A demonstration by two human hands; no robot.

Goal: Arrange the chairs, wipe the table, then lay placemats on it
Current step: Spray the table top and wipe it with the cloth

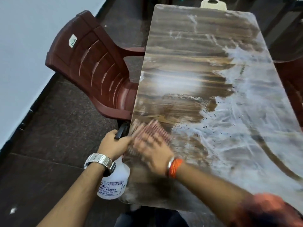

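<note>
A long wood-grain table (188,59) runs away from me, its right half streaked with whitish film and dark specks. My right hand (153,149) lies flat on a reddish striped cloth (152,128) near the table's near-left edge; both are motion-blurred. My left hand (113,143), with a metal watch on its wrist, grips the black trigger of a white spray bottle (113,184) held just off the table's left edge. A maroon plastic chair (91,66) stands at the left side, its seat tucked under the table.
A beige chair back (213,4) shows beyond the far end of the table. Another maroon chair (293,89) sits at the right side. A pale wall (24,46) borders the dark floor (54,128) on the left.
</note>
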